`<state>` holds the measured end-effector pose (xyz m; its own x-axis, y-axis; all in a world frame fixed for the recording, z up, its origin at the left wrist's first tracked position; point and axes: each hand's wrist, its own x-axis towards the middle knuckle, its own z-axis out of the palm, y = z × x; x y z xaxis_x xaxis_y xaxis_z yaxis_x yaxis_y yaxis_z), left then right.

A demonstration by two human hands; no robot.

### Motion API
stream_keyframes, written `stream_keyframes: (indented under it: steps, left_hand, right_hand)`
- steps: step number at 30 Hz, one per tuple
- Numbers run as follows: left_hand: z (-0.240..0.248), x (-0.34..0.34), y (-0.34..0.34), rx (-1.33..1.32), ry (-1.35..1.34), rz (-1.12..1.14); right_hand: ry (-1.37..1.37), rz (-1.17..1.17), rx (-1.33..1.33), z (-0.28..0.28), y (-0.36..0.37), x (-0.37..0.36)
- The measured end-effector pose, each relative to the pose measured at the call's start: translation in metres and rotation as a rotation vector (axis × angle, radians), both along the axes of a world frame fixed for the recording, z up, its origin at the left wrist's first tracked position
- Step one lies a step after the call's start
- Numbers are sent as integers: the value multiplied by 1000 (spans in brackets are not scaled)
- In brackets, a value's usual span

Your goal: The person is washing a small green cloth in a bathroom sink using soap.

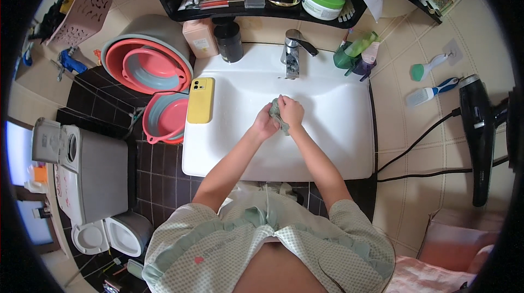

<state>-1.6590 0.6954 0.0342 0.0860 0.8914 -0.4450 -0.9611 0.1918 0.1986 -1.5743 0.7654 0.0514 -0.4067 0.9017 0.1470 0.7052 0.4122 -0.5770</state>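
Note:
Over the white sink basin [338, 156], both of my hands come together around a crumpled grey-green cloth [284, 126]. My left hand [265, 122] cups it from the left, fingers curled. From the right, my right hand [292, 110] presses on it in a closed grip. Part of the cloth hangs below the hands; the rest is hidden in them. The chrome faucet [292, 55] stands just beyond, and no running water can be made out. A phone in a yellow case [201, 100] lies on the sink's left rim.
A pink bottle [200, 38] and a black jar [228, 41] stand behind the sink at left, below a black shelf [218, 13]. Red and grey basins [166, 115] hang at the left. Green and purple cups [345, 54] stand at right; a black hair dryer [478, 140] hangs on the wall.

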Motion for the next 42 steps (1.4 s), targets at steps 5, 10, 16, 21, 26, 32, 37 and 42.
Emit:
stream_keyframes:
  steps: [5,10,16,21,26,32,37,42]
  left_hand:
    - [4,-9,-6,-107,54,70]
    - [30,0,-1,-2,81,-43]
    - [14,-55,-21,71,306,-98]
    - [-12,-72,-18,-193,1245,-32]
    - [-14,-81,-23,-121,1542,9]
    - [-5,-70,-36,-1,1708,-433]
    - [-25,-55,-41,97,1493,-571]
    - [12,-25,-28,-29,854,-324]
  right_hand:
    - [116,299,103,-8,-41,0]
    - [145,-49,-82,-18,15,11]
    - [839,-62,-1050,-18,27,55]
    - [569,521,-817,16,26,66]
    - [-164,517,-169,3,36,69]
    - [608,249,-647,-33,40,61]
    - [908,-108,-1128,-19,27,47]
    - [952,-127,-1097,-10,20,50]
